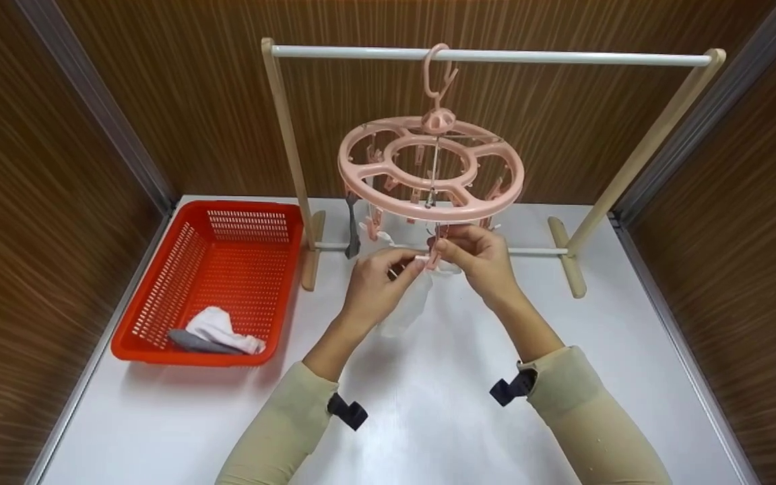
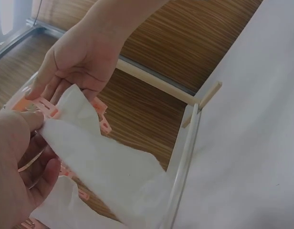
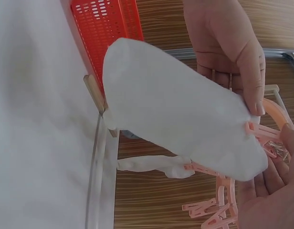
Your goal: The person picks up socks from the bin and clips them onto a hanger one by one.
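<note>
A pink round clip hanger [image 1: 428,212] hangs by its hook from a white rod. My left hand [image 1: 378,283] pinches the edge of a white sock [image 3: 166,105] between thumb and finger. With its thumb and fingers, my right hand [image 1: 486,259] holds a pink clothespin [image 3: 261,130] of the hanger. That clothespin's tip lies over the sock's edge; whether its jaws are fully closed on the cloth I cannot tell. The sock's body droops below both hands. Another white sock [image 3: 154,163] hangs from a neighbouring clip, and a grey sock [image 1: 352,229] hangs at the hanger's left.
A red basket [image 1: 294,283] stands at the left, with a white cloth [image 1: 216,327] and a grey cloth [image 1: 196,342] inside. The rack's wooden legs [image 1: 287,128] and white top rod [image 1: 563,58] frame the hanger. Brown panelled walls enclose the white table [image 1: 469,404].
</note>
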Motion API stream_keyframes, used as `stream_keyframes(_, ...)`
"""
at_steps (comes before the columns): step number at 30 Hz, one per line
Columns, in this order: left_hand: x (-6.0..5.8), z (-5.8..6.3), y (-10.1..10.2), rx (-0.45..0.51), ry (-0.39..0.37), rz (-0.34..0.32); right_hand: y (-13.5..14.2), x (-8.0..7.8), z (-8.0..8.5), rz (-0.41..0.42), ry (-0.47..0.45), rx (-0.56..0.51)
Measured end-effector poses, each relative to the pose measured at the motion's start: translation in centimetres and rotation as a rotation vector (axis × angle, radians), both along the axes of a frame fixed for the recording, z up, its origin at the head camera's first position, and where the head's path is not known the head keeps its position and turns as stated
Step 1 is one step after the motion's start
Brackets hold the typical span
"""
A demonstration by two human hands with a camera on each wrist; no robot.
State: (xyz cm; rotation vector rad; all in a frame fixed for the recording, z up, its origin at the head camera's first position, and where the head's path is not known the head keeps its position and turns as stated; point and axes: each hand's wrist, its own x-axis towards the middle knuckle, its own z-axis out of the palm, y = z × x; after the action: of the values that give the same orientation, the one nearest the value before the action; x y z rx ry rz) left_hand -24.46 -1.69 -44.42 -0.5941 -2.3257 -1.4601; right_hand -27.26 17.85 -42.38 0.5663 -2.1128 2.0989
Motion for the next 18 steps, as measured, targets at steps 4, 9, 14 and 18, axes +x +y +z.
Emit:
stream_keyframes(4,0.1,0.1,-0.2,-0.058,0.048,0.049,0.0,0.0,0.0,-0.009,-0.006,0.015)
stream_keyframes(9,0.3,1.0,-0.5,-0.158,0.257,0.149,0.0,0.1,0.0,-0.005,-0.024,0.002)
stream_keyframes(14,0.1,2.8,-0.8,-0.272,0.547,0.219,-0.2,0.2,-0.2,-0.010,-0.036,0.002)
stream_keyframes(18,-0.8,4.2,-1.0,-0.390,0.626,0.234,-0.3,0.1,-0.4,-0.026,-0.045,0.008)
